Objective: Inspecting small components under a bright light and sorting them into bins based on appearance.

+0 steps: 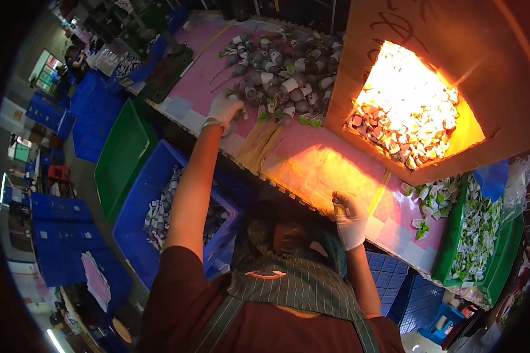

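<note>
Pink-topped, the counter [203, 88] slants across the workshop. Nearest, the white-gloved right hand [350, 219] curls inward; whether it grips anything, I cannot tell. Farther, the left hand [225, 112] bends beside the heaped grey-and-white rounded pieces [277, 76], its hold unclear. Light, single pinches should avoid scattering neighbours.

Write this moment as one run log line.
left hand: beside grey-white parts | right hand: curled at near edge of table, contents unclear | carton: lit inside
</note>
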Available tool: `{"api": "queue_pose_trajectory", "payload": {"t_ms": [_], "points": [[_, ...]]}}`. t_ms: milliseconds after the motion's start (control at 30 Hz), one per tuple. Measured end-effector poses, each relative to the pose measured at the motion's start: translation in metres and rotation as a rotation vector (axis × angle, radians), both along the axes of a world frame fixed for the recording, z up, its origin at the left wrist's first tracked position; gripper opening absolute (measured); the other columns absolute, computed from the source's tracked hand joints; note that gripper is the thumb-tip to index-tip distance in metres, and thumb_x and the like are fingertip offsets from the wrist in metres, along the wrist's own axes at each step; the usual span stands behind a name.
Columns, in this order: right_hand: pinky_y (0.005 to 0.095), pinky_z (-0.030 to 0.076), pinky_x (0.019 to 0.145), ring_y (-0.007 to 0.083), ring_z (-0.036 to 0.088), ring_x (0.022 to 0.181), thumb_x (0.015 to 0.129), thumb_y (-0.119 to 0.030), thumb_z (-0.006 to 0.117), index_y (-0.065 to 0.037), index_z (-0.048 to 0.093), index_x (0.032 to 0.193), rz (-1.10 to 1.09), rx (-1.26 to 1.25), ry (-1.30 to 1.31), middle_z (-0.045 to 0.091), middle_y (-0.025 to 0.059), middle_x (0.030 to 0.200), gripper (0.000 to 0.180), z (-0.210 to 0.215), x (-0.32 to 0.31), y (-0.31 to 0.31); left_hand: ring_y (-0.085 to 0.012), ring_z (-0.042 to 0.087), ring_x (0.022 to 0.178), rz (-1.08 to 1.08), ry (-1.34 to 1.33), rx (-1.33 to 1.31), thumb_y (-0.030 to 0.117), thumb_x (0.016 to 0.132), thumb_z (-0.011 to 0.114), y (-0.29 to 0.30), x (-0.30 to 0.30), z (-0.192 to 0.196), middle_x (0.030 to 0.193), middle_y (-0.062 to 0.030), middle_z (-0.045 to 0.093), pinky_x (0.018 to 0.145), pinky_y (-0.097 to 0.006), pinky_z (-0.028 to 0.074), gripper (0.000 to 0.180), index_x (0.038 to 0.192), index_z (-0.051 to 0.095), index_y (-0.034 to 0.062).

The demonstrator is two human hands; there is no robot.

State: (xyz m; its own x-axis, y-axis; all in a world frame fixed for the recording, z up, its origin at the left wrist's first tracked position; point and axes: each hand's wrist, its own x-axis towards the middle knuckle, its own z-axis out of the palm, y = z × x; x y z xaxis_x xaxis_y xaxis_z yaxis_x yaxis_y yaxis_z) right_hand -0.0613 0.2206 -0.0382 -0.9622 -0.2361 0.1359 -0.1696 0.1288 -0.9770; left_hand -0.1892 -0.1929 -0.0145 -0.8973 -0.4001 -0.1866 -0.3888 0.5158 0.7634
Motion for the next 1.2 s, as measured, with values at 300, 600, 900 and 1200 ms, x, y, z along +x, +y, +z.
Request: {"api": "queue_pose_trajectory", "payload": {"t_ms": [300, 600, 900, 1200], "points": [[0.0262, 0.05, 0.087, 0.0149, 0.062, 0.098, 0.089, 0.003, 0.058, 0.002, 0.061, 0.112, -0.028, -0.147, -0.322, 0.065, 0.0085, 0.105, 0.023, 0.004, -0.004, -0.016, -0.0169, 0.06, 0.069, 0.003, 0.268, 1.08, 0.012, 0.085, 0.065, 0.099, 0.079, 0.058, 0.096, -0.0098, 0.062, 0.052, -0.026, 0.048, 0.054, 0.132, 0.041, 0.0], [0.0235, 0.05, 0.068, 0.0104, 0.06, 0.081, 0.096, -0.025, 0.055, 0.002, 0.056, 0.121, 0.006, -0.106, -0.344, 0.063, 0.0061, 0.092, 0.037, 0.013, -0.026, -0.044, -0.0083, 0.059, 0.072, -0.327, -0.022, 1.1, 0.021, 0.091, 0.062, 0.175, 0.114, 0.028, 0.092, -0.004, 0.063, 0.057, -0.022, 0.049, 0.044, 0.129, 0.048, 0.0028], [0.02, 0.039, 0.051, 0.0059, 0.046, 0.059, 0.097, -0.025, 0.053, -0.003, 0.059, 0.098, 0.016, -0.363, -0.642, 0.054, 0.001, 0.07, 0.023, 0.017, -0.033, -0.027, -0.0089, 0.057, 0.068, -0.421, -0.196, 1.042, 0.026, 0.086, 0.07, 0.197, 0.134, 0.032, 0.086, -0.0039, 0.063, 0.058, -0.019, 0.046, 0.045, 0.122, 0.053, 0.0047], [0.0196, 0.04, 0.043, 0.0072, 0.054, 0.053, 0.093, -0.014, 0.053, -0.001, 0.059, 0.093, -0.048, -0.242, -0.583, 0.059, 0.0037, 0.07, 0.014, 0.036, -0.023, -0.034, -0.0157, 0.062, 0.097, -0.307, 0.188, 0.511, 0.016, 0.08, 0.077, 0.22, 0.145, 0.021, 0.104, -0.0071, 0.064, 0.085, -0.029, 0.051, 0.052, 0.123, 0.052, 0.0026]]}}
